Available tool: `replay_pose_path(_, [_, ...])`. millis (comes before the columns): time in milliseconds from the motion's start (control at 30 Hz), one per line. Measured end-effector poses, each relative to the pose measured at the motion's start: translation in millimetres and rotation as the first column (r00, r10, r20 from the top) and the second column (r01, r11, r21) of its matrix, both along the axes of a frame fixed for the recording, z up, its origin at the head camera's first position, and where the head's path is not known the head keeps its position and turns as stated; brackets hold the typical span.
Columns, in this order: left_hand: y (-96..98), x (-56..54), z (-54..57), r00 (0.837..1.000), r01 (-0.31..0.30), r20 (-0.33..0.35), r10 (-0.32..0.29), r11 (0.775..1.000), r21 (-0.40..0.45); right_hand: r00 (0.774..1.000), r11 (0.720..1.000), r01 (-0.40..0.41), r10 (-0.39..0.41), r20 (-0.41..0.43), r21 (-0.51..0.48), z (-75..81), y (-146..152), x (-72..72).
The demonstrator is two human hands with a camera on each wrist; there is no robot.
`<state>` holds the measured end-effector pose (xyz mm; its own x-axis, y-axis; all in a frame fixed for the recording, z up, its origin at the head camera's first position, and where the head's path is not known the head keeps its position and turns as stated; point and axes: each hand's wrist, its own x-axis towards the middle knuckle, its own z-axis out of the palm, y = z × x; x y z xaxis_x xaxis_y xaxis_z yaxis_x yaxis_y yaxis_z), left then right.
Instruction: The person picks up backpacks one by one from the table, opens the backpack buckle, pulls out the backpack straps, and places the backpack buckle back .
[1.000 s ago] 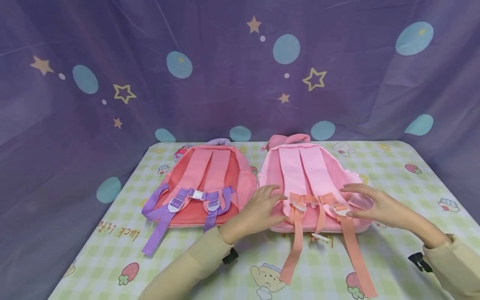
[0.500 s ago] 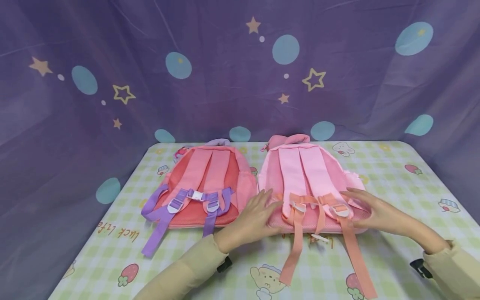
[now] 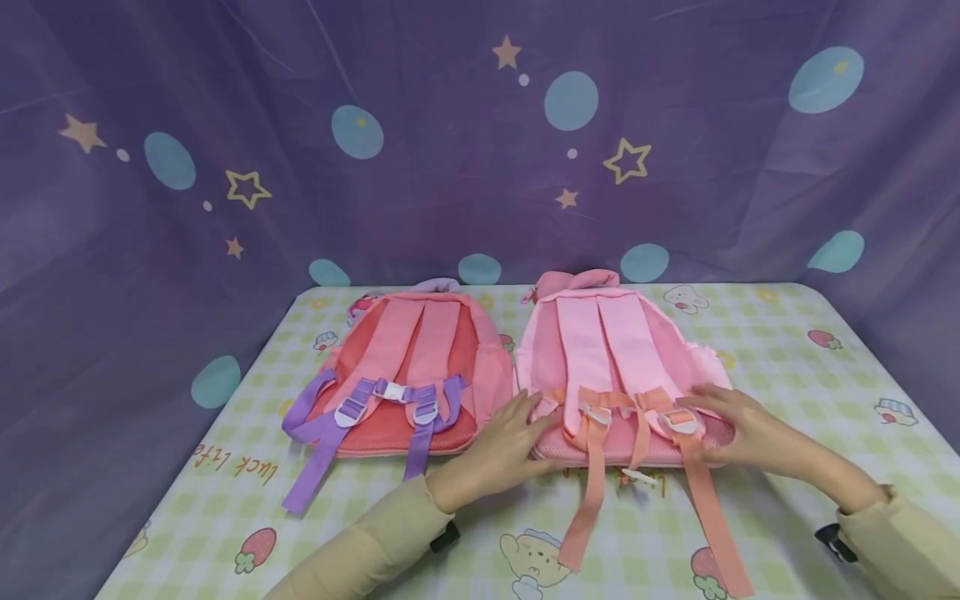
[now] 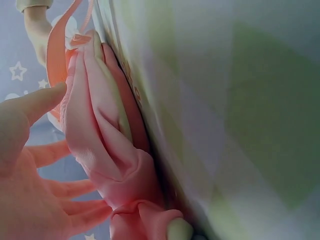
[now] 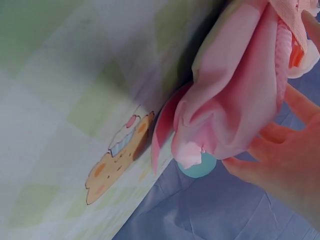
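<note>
A light pink backpack [image 3: 633, 337] lies back side up on the table, its two shoulder straps facing me. Orange webbing [image 3: 596, 483] hangs from white buckles [image 3: 681, 419] past its bottom edge. My left hand [image 3: 504, 447] lies at its lower left corner. In the left wrist view, the spread, fairly straight fingers [image 4: 75, 187] reach the bag's pink side, with the thumb near the orange webbing. My right hand [image 3: 753, 433] is at the lower right corner. Its extended fingers [image 5: 260, 145] lie along the bag's side in the right wrist view.
Left of it lies a coral backpack [image 3: 495, 375] with purple webbing [image 3: 318, 467], almost touching the light pink one. Both rest on a green checked tablecloth [image 3: 420, 550]. A purple curtain [image 3: 450, 217] with stars rises behind the table.
Both hands have lowered slightly onto the lower corners of the light pink backpack. The left hand has shifted left and toward me, off the buckle area. The bags hardly move.
</note>
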<state>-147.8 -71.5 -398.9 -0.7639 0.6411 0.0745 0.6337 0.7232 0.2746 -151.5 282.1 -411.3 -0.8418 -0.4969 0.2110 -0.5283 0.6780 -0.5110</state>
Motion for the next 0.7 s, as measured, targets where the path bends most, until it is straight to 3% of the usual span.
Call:
replay_pose_path(200, [0.5, -0.2, -1.7, 1.0, -0.004, 0.004, 0.004, 1.0, 0.005, 0.999, 0.998, 0.033, -0.031, -0.024, 0.045, -1.8, -2, 1.3])
replay_pose_path(367, [1.8, -1.8, -3.0, 0.999, -0.017, 0.04, 0.015, 0.999, 0.043, 0.999, 0.998, 0.042, -0.041, -0.017, 0.045, -0.6, -1, 1.6])
replay_pose_path(700, [13.3, -4.4, -6.2, 0.999, 0.003, 0.032, -0.006, 0.997, 0.076, 0.998, 0.998, 0.057, -0.056, -0.028, 0.029, -2.1, 12, 3.1])
